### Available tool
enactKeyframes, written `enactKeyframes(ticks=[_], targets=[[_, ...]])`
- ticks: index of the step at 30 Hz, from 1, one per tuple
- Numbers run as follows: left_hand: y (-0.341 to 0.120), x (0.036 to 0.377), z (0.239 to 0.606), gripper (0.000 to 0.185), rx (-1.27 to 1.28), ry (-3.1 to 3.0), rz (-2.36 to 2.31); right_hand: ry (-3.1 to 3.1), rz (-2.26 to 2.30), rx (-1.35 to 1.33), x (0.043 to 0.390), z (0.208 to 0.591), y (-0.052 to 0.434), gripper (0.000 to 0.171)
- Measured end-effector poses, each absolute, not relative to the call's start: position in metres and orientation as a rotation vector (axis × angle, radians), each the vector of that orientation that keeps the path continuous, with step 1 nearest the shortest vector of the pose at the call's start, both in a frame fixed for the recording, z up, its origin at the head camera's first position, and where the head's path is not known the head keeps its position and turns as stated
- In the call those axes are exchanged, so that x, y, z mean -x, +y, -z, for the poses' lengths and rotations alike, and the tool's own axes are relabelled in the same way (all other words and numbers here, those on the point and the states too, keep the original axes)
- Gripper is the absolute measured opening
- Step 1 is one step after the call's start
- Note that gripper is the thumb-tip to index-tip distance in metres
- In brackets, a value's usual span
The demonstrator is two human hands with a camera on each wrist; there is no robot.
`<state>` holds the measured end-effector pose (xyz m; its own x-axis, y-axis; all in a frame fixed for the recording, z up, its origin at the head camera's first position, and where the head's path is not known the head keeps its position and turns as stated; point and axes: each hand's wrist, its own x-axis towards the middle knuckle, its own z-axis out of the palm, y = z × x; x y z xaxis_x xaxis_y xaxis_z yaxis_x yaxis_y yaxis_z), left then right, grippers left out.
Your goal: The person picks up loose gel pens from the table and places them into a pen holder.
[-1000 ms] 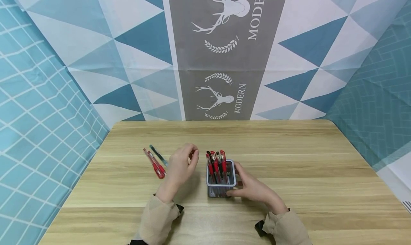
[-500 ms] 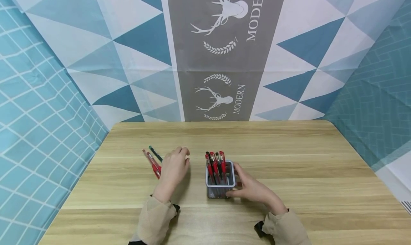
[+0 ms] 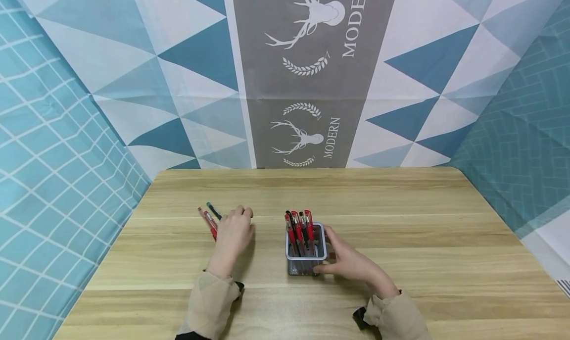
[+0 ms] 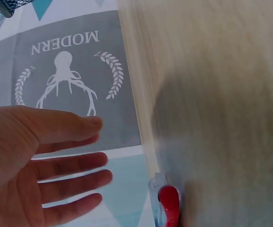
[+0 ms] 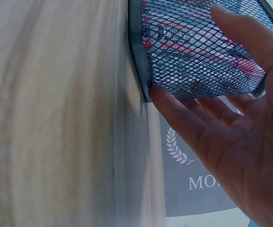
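One wall with triangles and deer stands behind the wooden counter. The left hand is loose near red pens; the right hand holds a mesh cup.

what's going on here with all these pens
A person's right hand holds a mesh pen cup with red and black pens standing in it. The left hand is open and holds nothing, near loose red pens and a dark pen with a green end lying on the wooden table.

Wood-grain table before patterned backdrop
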<state>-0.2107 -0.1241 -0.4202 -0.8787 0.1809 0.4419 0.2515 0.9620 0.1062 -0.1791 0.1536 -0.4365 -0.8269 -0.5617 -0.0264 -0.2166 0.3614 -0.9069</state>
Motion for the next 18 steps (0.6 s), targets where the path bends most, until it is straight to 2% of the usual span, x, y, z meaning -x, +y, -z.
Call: enactKeyframes(ticks=[9,18], targets=[[-0.131,0.210,0.423,0.020,0.245,-2.842,0.166,2.292,1.458,0.679,0.179,0.437,0.153,0.091],[-0.136,0.211,0.426,0.016,0.211,-2.857,0.148,2.287,1.459,0.663,0.180,0.440,0.154,0.091]])
